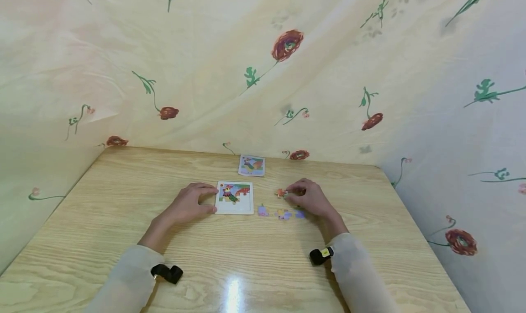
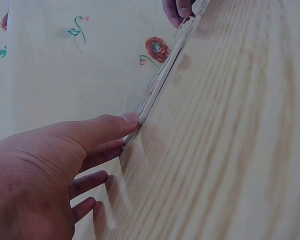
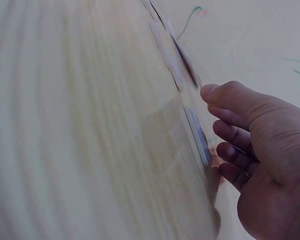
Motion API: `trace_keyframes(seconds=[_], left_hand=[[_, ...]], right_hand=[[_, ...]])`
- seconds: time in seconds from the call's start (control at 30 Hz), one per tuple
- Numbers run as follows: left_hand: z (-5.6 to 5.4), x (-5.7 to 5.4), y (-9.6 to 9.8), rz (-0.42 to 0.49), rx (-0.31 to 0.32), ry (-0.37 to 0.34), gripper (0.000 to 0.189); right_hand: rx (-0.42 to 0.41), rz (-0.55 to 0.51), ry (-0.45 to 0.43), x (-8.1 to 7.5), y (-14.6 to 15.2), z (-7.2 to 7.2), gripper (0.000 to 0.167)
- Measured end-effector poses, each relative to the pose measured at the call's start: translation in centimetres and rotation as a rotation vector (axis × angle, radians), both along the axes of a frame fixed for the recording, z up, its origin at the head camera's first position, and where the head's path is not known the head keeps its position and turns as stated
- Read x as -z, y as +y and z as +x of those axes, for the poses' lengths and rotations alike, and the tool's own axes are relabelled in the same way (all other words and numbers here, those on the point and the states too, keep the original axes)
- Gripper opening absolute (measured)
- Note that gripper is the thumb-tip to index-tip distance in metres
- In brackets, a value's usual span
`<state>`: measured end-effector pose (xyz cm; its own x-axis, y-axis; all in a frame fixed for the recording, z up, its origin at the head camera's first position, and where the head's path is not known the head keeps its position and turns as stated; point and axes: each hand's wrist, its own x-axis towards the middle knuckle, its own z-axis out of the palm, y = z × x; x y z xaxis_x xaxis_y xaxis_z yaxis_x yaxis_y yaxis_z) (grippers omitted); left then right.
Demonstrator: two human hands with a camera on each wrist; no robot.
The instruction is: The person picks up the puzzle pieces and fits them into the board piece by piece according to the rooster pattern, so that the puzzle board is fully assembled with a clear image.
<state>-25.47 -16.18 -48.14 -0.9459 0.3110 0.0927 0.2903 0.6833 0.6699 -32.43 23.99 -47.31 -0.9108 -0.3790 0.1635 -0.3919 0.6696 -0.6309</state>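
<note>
A white-framed jigsaw tray (image 1: 234, 211) lies on the table, partly filled with a rooster picture and showing a white gap at its lower right. My left hand (image 1: 190, 204) touches the tray's left edge, thumb at the near corner and forefinger farther up. In the left wrist view, the thumb of the left hand (image 2: 45, 160) rests against the thin edge, with the other fingers loosely spread. To the tray's right, my right hand (image 1: 310, 198) pinches an orange puzzle piece (image 1: 281, 193) close to the tabletop. Its grip is partly hidden in the right wrist view, where the right hand (image 3: 275, 135) has bent fingers.
Loose pieces lie right of the tray: a purple one (image 1: 263, 211), a yellow and purple one (image 1: 283, 214) and a bluish-purple one (image 1: 300, 214). Behind the tray lies a rooster picture card (image 1: 251, 166). Flower-patterned cloth (image 1: 205, 75) borders the wooden table (image 1: 230, 249).
</note>
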Motion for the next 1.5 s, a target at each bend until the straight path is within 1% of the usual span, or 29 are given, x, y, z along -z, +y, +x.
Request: trace_keyframes(seconds=[0.27,0.5,0.73,1.0,1.2,1.5], left_hand=[[0.1,-0.2,0.0,-0.006,-0.009,-0.008,0.054],[0.1,-0.1,0.0,-0.016,-0.009,-0.008,0.054],[0.0,0.0,0.0,-0.015,-0.006,-0.005,0.054],[0.0,0.0,0.0,-0.025,0.006,0.003,0.054],[0.0,0.1,0.0,-0.024,0.0,0.005,0.054],[-0.1,0.0,0.1,-0.021,-0.004,-0.006,0.054]], right_hand=[[-0.033,-0.043,-0.028,-0.3,-2.2,0.4,0.023],[-0.069,-0.073,-0.041,-0.2,-4.3,0.6,0.02],[-0.119,-0.074,-0.04,-0.5,-6.9,1.0,0.021],[-0.149,-0.062,-0.062,-0.5,-9.2,1.3,0.02],[-0.155,-0.05,-0.076,-0.3,-10.2,1.1,0.02],[-0.153,-0.037,-0.08,-0.1,-10.5,0.7,0.019]])
